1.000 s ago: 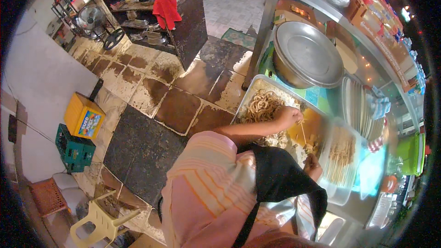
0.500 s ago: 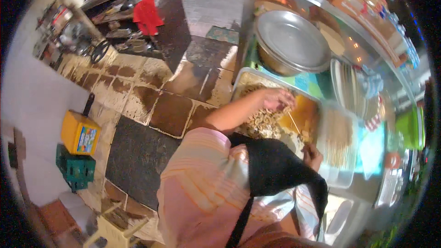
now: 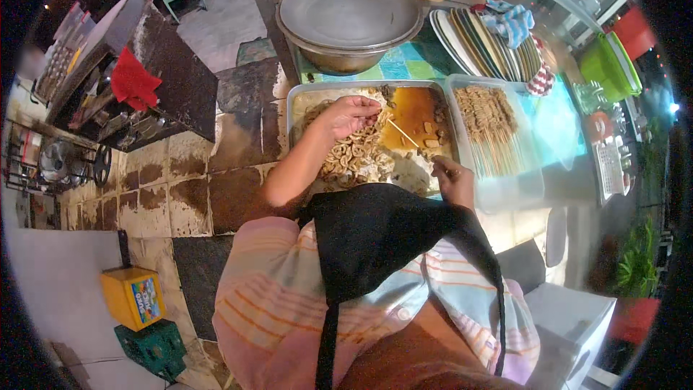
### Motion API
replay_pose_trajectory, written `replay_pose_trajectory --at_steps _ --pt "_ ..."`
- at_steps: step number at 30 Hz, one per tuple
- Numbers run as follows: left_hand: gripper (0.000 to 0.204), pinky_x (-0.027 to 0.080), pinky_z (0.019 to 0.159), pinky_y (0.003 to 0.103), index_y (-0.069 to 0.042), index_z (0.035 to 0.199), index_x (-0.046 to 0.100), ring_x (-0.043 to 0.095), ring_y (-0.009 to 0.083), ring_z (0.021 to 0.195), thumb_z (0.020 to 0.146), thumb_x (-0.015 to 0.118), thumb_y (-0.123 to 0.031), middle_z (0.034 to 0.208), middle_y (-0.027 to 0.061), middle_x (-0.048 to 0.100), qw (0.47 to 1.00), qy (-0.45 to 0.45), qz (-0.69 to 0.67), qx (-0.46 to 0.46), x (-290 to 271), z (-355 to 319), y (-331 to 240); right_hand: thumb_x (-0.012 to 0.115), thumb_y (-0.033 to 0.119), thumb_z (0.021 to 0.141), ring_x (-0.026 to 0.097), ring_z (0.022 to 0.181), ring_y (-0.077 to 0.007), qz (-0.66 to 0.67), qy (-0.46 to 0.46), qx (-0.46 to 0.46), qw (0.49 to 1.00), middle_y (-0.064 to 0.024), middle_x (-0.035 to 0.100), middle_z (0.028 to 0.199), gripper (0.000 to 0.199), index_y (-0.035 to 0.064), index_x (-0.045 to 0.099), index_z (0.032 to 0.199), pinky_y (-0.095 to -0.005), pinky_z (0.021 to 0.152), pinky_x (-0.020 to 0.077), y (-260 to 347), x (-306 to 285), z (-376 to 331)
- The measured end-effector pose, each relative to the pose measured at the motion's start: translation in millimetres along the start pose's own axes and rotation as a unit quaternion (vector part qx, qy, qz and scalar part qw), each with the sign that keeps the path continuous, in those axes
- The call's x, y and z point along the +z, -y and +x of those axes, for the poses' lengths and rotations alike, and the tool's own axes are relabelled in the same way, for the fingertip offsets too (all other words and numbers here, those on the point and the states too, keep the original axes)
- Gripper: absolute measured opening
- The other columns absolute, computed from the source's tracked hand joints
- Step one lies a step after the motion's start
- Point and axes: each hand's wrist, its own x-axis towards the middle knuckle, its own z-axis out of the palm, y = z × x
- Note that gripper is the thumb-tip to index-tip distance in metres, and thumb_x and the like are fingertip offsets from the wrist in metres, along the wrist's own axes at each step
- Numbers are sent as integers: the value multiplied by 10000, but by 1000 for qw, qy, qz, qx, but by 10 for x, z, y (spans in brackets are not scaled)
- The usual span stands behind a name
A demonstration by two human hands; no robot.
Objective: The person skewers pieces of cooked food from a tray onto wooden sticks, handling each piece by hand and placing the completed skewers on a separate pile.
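My left hand (image 3: pixel 354 115) is over a metal tray (image 3: pixel 294 112), its fingers closed on a light-brown, curly piece of meat (image 3: pixel 387 114). From that piece a thin wooden skewer (image 3: pixel 403 133) slants down toward my right hand (image 3: pixel 453 179). My right hand is pinched at the tray's near right corner, in line with the skewer's lower end; the exact contact is too small to see. Below my left hand lies a heap of curly, intestine-like meat (image 3: pixel 354 155). Brown liquid (image 3: pixel 415 107) pools in the tray's right part, with several darker pieces near it.
Right of the tray, a clear plastic box (image 3: pixel 462 130) holds many loaded skewers (image 3: pixel 487 112). Behind the tray stands a large pot with a metal basin (image 3: pixel 350 11) on top. Oval plates (image 3: pixel 498 40) stand in a row, with a green bucket (image 3: pixel 610 65) farther right.
The view has swung, so the counter sits farther left and more level, and the skewer box shows sharply. Both hands keep their places at the tray, with the skewer between them.
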Motion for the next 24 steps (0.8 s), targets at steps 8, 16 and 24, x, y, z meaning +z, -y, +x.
replay_pose_trajectory --at_steps 8,16,24 --pt "145 464 604 226 6 857 520 546 134 685 720 562 -14 776 55 555 998 -31 -47 41 97 -19 67 540 32 694 597 623 -198 -4 -17 2 1000 -138 594 702 158 34 593 843 -261 566 454 18 23 -1" --pt "129 465 623 241 9 828 526 549 138 691 708 570 -3 774 66 565 997 -21 -48 54 118 -6 105 543 31 691 598 630 -216 -16 -26 0 1000 -145 593 703 161 43 598 842 -272 570 453 34 36 -12" --pt "171 439 629 258 -13 906 534 523 141 692 743 553 -61 818 53 561 993 -46 -80 79 303 -35 133 541 7 678 592 650 -214 -7 -31 0 1000 -141 588 708 188 42 590 856 -274 595 450 -14 58 -17"
